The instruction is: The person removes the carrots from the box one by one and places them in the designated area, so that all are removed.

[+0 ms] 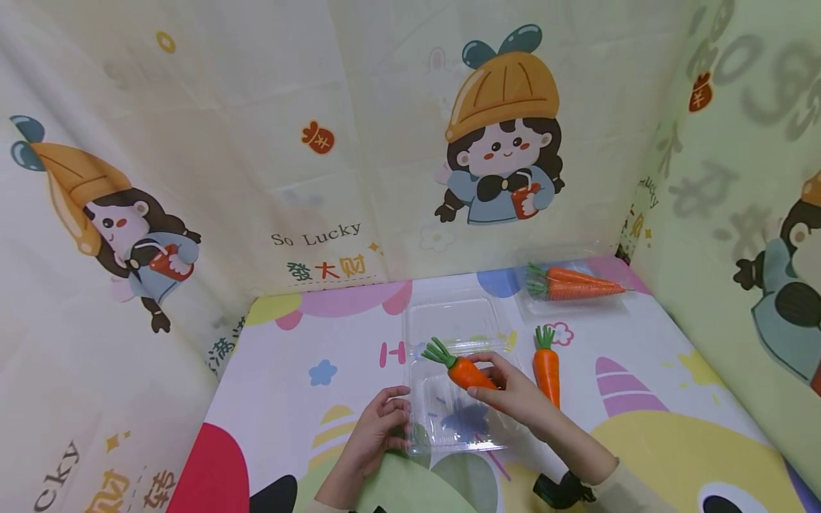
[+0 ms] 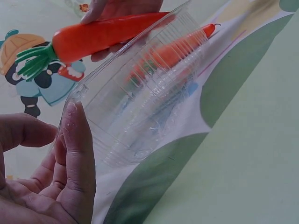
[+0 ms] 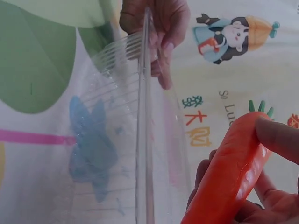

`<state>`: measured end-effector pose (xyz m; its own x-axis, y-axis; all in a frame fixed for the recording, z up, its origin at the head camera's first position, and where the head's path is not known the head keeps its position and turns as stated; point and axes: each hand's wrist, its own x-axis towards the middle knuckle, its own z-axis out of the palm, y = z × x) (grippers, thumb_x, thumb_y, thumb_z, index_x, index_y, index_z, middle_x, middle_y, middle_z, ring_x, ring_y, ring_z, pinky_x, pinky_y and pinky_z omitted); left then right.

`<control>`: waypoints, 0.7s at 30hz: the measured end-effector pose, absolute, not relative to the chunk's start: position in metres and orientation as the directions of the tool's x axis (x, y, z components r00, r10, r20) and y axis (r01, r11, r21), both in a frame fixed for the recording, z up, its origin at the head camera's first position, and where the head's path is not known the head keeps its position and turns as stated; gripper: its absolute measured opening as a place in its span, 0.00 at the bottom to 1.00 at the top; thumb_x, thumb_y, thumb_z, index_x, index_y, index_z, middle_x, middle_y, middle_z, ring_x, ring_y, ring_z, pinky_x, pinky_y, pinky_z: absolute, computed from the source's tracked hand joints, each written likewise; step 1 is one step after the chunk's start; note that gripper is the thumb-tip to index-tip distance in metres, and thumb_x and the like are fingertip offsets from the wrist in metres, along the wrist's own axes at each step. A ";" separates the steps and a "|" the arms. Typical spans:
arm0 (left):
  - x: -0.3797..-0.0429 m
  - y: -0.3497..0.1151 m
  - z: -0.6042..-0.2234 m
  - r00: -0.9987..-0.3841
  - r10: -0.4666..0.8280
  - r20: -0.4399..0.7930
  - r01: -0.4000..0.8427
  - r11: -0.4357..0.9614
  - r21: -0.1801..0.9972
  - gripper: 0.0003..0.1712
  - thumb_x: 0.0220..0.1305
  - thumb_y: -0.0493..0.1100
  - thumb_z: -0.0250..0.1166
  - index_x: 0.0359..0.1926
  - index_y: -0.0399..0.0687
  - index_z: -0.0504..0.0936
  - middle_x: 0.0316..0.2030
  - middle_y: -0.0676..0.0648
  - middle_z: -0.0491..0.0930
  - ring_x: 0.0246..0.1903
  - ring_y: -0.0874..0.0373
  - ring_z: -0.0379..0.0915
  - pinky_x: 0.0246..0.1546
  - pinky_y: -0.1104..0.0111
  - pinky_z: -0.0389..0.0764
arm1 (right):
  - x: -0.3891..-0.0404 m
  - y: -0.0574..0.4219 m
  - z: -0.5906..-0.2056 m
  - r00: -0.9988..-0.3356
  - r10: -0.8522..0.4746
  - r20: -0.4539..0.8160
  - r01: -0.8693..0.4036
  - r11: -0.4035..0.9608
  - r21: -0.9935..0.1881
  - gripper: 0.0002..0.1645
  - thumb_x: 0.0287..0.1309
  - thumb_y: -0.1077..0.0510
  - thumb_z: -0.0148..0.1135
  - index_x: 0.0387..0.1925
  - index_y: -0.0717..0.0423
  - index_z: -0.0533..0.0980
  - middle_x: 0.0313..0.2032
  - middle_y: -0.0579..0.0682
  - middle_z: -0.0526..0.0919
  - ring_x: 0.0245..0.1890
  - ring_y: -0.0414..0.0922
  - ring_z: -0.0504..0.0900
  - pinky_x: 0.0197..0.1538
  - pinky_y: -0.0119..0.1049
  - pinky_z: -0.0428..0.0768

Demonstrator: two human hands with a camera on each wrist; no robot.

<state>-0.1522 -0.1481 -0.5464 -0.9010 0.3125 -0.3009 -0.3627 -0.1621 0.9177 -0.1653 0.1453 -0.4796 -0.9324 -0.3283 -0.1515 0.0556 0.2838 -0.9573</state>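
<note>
My right hand grips an orange toy carrot with a green top, holding it over an open clear plastic box. The carrot's leaves point to the far left in the head view. At the box's left side, my left hand pinches the rim between thumb and fingers, as the left wrist view shows. The hinged lid lies folded back, away from me. Just right of the box, a second carrot lies on the table, its tip hidden behind my right forearm.
Farther back on the right, another clear box holds orange carrots. A printed cloth covers the table, and patterned curtains hang close around it at the back and sides. A black strap sits by my right wrist.
</note>
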 end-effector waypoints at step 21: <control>-0.152 -0.148 -0.545 -0.902 0.323 -0.286 -0.354 -0.175 0.919 0.31 0.67 0.33 0.62 0.69 0.34 0.64 0.41 0.50 0.76 0.28 0.62 0.75 0.25 0.70 0.85 | -0.165 0.158 -0.483 -0.925 -0.243 -0.292 0.278 0.088 -0.956 0.34 0.74 0.47 0.60 0.72 0.60 0.64 0.64 0.61 0.77 0.55 0.51 0.77 0.55 0.38 0.77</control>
